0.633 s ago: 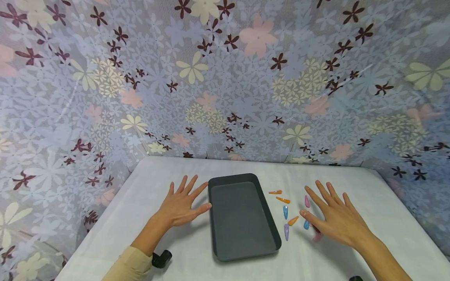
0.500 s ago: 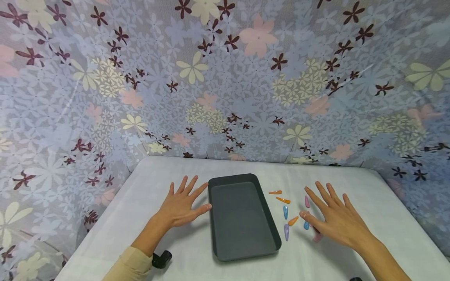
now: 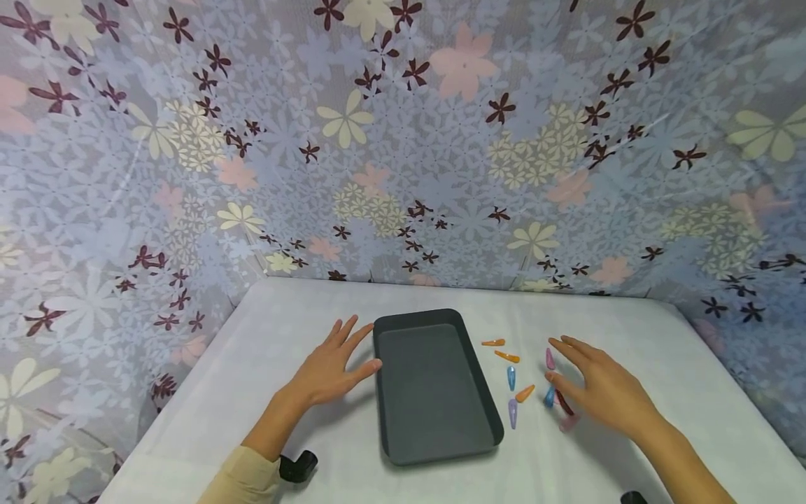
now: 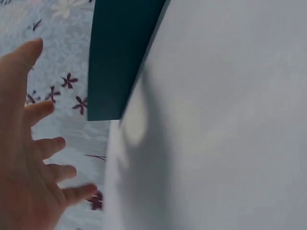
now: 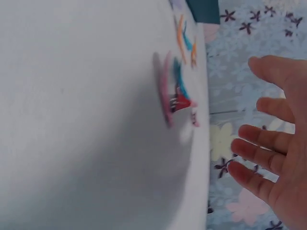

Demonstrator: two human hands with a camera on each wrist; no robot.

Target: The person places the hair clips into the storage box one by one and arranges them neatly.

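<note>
A dark grey rectangular tray (image 3: pixel 434 392) lies on the white-covered table, its inside bare. My left hand (image 3: pixel 327 371) hovers by its left rim, fingers loosely bent, thumb tip overlapping that rim in the head view. Small snap hair clips are scattered to the tray's right: orange (image 3: pixel 525 393), blue (image 3: pixel 511 378) and purple (image 3: pixel 513 414) ones among them. Over the rightmost clips hovers my right hand (image 3: pixel 604 388), holding nothing. A pink clip (image 3: pixel 550 359), a blue clip (image 3: pixel 550 397) and a dark red clip (image 3: pixel 563 402) are beside its fingers, partly hidden by the hand.
Behind the table hangs a flowered cloth (image 3: pixel 403 175), which also runs down both sides. A black wrist-camera piece (image 3: pixel 299 466) is by the left sleeve (image 3: pixel 242 476). In the left wrist view the tray's side wall (image 4: pixel 120 57) stands beyond the thumb.
Both hands have gone from widely spread fingers to looser, more bent ones. The right hand has turned slightly, so more of the red and blue clips shows under it.
</note>
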